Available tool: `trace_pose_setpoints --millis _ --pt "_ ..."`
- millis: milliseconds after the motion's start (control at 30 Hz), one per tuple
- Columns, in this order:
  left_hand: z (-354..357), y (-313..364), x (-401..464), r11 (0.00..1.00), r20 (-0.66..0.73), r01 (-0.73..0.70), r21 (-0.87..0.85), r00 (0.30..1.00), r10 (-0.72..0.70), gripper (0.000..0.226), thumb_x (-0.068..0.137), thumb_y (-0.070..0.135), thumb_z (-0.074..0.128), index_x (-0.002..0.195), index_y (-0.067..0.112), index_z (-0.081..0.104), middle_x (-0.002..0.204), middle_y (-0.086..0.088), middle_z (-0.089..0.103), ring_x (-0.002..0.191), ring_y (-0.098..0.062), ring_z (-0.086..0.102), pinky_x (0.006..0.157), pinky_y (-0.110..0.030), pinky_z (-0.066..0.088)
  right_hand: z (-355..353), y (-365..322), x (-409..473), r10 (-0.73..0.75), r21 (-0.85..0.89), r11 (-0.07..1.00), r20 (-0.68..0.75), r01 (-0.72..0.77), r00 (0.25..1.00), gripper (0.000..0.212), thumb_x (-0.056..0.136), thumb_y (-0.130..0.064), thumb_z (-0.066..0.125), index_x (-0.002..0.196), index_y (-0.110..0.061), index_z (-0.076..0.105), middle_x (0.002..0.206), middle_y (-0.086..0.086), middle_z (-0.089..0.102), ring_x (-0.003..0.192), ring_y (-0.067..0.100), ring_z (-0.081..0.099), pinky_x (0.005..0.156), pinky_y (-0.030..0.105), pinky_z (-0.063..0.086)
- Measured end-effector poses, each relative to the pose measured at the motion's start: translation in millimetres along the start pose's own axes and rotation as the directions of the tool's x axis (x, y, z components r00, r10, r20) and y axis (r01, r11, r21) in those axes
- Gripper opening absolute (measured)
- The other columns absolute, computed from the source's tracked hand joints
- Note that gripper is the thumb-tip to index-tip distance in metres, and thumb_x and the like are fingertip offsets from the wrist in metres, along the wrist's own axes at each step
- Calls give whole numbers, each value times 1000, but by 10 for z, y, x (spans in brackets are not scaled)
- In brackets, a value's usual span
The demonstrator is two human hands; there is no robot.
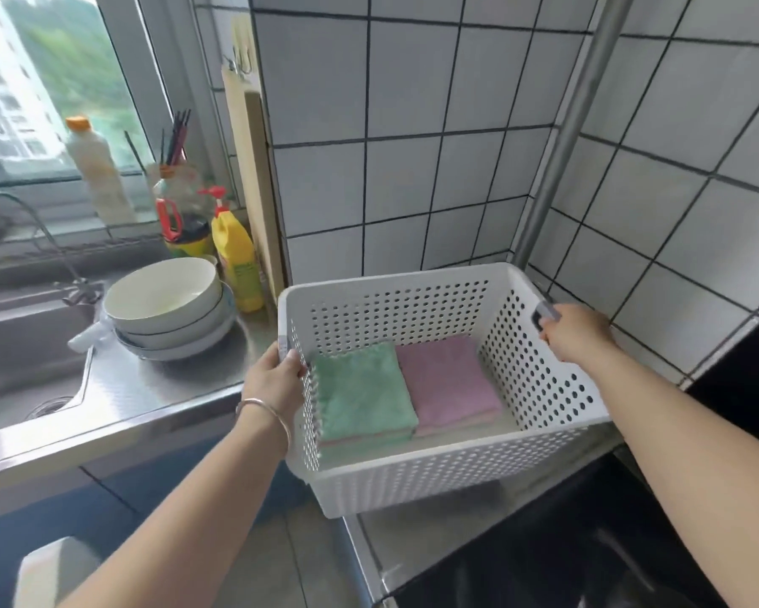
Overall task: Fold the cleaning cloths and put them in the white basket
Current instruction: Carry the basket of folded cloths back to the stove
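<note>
- As far as the head view shows, the folding looks finished: a green cloth (364, 388) and a pink cloth (445, 379) lie folded flat, side by side and touching, on the floor of the white basket (434, 476).
- Under each top cloth you can make out more folded edges, so each seems to be a small stack; how many lie beneath cannot be told.
- No loose cloth shows on the steel worktop (118, 388) or anywhere else in view, so I judge that nothing is left to fold or load.
- Your left hand (276, 375) has its grip clamped on the basket's left rim, thumb inside the wall and fingers outside.
- Your right hand (577, 333) has its grip clamped on the dark handle slot at the far right end.
- With both hands on it, the basket hangs tilted over the corner of the worktop, its near bottom edge out past the worktop's edge; whether its far side rests on anything is hidden.
- What seems left is only to set it down level, keeping clear of the stacked bowls (167, 309) and the yellow bottle (237, 261) to the left.
- Keep it flat as you go, or the stacks may slide.
</note>
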State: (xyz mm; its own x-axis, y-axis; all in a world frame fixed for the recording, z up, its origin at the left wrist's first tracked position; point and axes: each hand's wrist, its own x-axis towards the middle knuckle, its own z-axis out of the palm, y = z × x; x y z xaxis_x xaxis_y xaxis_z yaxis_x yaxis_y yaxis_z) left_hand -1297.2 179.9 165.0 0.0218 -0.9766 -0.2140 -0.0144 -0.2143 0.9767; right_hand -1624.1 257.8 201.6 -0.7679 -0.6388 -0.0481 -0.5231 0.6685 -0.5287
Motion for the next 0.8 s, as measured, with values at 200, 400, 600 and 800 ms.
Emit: trace_pose_setpoints --millis 200,400,600,800 --pt "198 -379 151 995 9 57 83 998 -58 20 91 16 46 81 22 62 58 1 46 51 -16 38 53 -28 31 310 238 182 2 -90 996 40 2 999 18 92 -14 46 101 -10 62 91 14 62 82 32 60 67 31 46" --pt "295 -465 216 992 3 63 113 998 -63 24 90 17 45 82 28 64 62 3 53 55 -15 43 58 -28 36 357 422 243 -14 -59 998 111 21 994 24 93 -20 47 111 -11 60 97 13 62 85 31 59 70 34 47" --pt "448 -463 244 994 -52 33 103 998 -28 22 91 14 42 91 24 62 63 2 52 57 -18 44 59 -27 38 335 379 -54 -263 -316 906 100 281 960 62 91 -35 52 145 -14 30 148 4 30 136 25 22 109 35 24" --pt "644 -371 470 977 -108 30 213 994 -7 21 93 20 39 80 24 56 85 -7 60 74 -26 54 67 -32 43 503 412 -651 -541 -297 769 169 566 824 76 82 -65 11 141 -26 37 151 -5 28 141 16 18 114 34 9"
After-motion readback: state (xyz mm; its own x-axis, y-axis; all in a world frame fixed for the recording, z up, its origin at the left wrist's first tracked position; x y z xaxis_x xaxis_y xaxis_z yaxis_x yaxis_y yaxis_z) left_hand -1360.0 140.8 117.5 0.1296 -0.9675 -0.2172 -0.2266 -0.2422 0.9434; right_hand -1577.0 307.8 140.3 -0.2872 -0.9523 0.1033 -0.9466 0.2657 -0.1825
